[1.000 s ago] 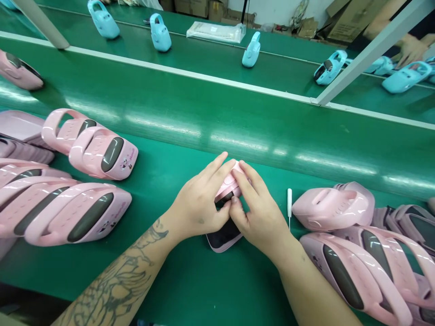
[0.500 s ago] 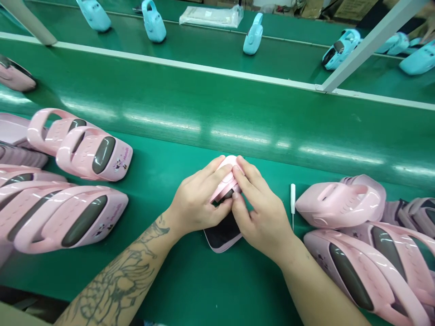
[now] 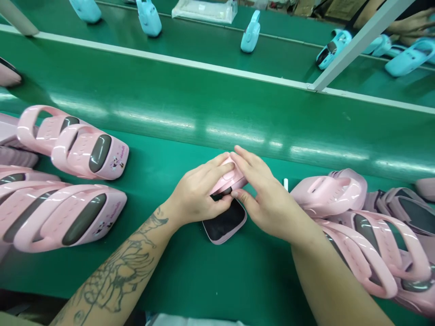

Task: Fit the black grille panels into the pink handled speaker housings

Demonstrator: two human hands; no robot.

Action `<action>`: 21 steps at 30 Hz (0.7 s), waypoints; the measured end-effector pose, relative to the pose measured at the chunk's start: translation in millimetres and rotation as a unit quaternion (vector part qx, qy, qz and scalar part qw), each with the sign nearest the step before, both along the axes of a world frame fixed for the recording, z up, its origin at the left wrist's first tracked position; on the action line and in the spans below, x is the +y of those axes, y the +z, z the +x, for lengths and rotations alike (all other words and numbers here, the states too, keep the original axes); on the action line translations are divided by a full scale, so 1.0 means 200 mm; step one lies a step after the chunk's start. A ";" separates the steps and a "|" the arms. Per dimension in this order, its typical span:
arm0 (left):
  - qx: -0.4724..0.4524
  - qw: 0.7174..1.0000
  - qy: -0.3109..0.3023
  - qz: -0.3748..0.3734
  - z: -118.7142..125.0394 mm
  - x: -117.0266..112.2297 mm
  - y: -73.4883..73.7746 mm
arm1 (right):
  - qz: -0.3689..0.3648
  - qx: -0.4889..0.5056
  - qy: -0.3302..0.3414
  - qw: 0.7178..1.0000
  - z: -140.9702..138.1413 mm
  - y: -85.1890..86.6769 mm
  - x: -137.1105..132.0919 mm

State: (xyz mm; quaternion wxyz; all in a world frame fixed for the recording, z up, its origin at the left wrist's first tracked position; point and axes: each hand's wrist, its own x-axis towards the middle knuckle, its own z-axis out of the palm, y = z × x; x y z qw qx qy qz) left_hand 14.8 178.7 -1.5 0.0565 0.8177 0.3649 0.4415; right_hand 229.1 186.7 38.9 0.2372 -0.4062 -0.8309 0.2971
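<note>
Together, the left hand and the right hand are clamped on a pink plastic case, gripping it from 2 sides with their fingers almost meeting over the top. Just below the hands, a black-faced panel with a pink rim lies on the green tabletop, touching the case. I cannot tell whether the panel and the case are 1 piece or 2. A tattoo covers the left forearm.

A small white stick shows just beside the right hand, mostly hidden. Past it, pink handled cases with dark oval windows lie heaped and overlapping. A second group of pink handled cases sits well apart to the left, some with a small cartoon print.

Behind the work area runs a white rail, and beyond it a second green belt carries light-blue handled cases and a clear plastic bag. At the top right, a co-worker's hand is near the blue cases.
</note>
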 end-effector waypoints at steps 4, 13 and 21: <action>-0.011 0.996 -0.068 -0.055 -0.03 0.02 0.03 | -0.070 -0.020 0.057 0.996 0.01 0.04 0.06; -0.070 0.984 -0.011 -0.164 -0.03 -0.03 0.00 | -0.068 -0.071 0.049 0.994 -0.06 0.11 0.10; -0.117 0.989 0.019 -0.085 0.01 -0.03 -0.07 | -0.041 -0.079 0.095 0.991 -0.10 0.18 0.16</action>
